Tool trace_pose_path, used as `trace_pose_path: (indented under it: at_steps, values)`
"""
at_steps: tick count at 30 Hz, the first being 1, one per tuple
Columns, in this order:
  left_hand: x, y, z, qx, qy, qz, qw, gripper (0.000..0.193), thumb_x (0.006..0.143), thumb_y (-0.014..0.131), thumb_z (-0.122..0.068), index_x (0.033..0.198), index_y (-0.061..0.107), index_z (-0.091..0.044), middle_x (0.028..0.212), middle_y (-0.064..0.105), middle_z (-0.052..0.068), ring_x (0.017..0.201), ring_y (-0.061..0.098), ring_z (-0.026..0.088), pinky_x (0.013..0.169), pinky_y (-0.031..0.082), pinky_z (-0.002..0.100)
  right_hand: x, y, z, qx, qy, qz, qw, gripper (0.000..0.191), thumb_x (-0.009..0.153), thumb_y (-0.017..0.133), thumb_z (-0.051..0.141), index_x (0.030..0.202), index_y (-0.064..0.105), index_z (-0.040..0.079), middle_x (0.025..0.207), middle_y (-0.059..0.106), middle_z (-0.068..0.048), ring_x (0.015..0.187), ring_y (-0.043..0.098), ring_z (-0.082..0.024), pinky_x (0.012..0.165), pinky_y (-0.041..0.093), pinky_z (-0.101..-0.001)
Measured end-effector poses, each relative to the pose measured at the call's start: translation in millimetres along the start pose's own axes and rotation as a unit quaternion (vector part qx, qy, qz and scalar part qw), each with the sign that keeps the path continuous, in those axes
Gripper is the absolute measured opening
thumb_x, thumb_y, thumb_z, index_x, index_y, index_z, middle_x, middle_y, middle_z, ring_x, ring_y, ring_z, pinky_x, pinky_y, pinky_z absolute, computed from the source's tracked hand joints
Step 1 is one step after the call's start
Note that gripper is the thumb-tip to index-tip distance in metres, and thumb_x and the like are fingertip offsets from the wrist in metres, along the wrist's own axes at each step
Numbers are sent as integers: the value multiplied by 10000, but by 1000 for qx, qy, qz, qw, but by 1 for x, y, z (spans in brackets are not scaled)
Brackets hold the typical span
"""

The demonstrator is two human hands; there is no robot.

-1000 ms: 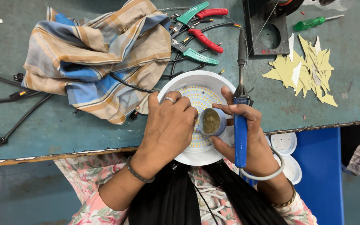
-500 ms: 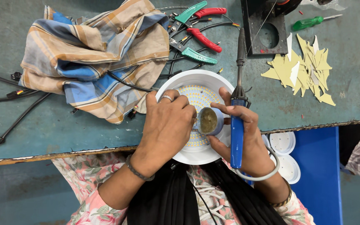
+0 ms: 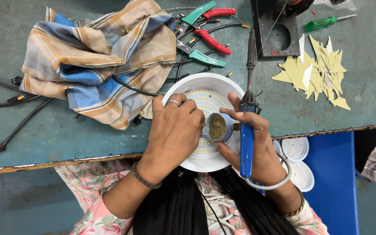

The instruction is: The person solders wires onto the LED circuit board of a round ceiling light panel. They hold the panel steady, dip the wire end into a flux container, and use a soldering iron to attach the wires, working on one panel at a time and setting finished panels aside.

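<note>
Both hands work over a round white lamp housing point(image 3: 205, 162) lying at the near edge of the worn green surface point(image 3: 66, 135), its disc of small yellow diodes facing up. The left hand point(image 3: 175, 130) lies curled on the disc, fingertips at a small blue tin of paste point(image 3: 218, 127). The right hand point(image 3: 251, 139) grips that tin between thumb and fingers and clamps a blue-handled soldering iron point(image 3: 246, 130). A checked cloth point(image 3: 101, 61) and pliers point(image 3: 203, 37) lie beyond.

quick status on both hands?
Left hand: closed, fingertips at the small round tin; what it pinches cannot be told.
Right hand: closed, holding tin and blue soldering iron.
</note>
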State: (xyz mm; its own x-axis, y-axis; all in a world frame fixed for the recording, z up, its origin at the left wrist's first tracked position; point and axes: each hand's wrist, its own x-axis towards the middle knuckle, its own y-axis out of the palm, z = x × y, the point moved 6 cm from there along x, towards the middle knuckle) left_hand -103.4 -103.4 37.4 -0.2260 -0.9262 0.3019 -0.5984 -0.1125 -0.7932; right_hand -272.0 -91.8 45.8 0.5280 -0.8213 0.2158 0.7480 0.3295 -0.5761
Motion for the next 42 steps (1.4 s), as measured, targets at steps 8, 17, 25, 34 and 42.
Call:
trace_pose_path:
  at_steps: [8,17,25,34,42]
  values:
    - [1,0,0,1,-6,1,1000,88,798,736,-193,820,760,-111,879,689,37,1045,614,267,847,349,518,-1,-7,6,-41,-8,-10,999,828,798,819,-45,1365,250,154,1619,354,-313,1386,598,-358,978,536,-356]
    - [3,0,-1,10,-13,0,1000,108,762,745,-221,773,755,-114,839,689,54,1047,620,287,898,349,547,-13,-10,4,14,-17,-35,999,855,798,799,-88,1389,238,169,1634,295,-314,1404,573,-382,1015,609,-408]
    - [6,8,0,36,-51,21,998,79,784,739,-204,749,761,-137,838,708,26,1043,623,257,869,339,532,-40,-42,-13,112,-26,-165,980,902,827,780,-110,1435,219,251,1708,285,-188,1429,560,-342,1121,581,-437]
    - [6,10,-7,83,-21,51,995,63,820,724,-191,810,743,-132,887,678,18,1081,595,263,952,288,634,-67,-83,-45,56,-21,-269,961,870,871,759,-167,1415,227,255,1667,298,-145,1422,519,-316,1183,503,-474]
    - [9,18,-17,84,4,65,994,57,851,690,-169,861,726,-125,952,650,41,1118,578,279,1016,272,645,-78,-86,-58,56,4,-281,958,820,901,729,-187,1431,258,226,1686,252,-164,1455,541,-324,1158,513,-474]
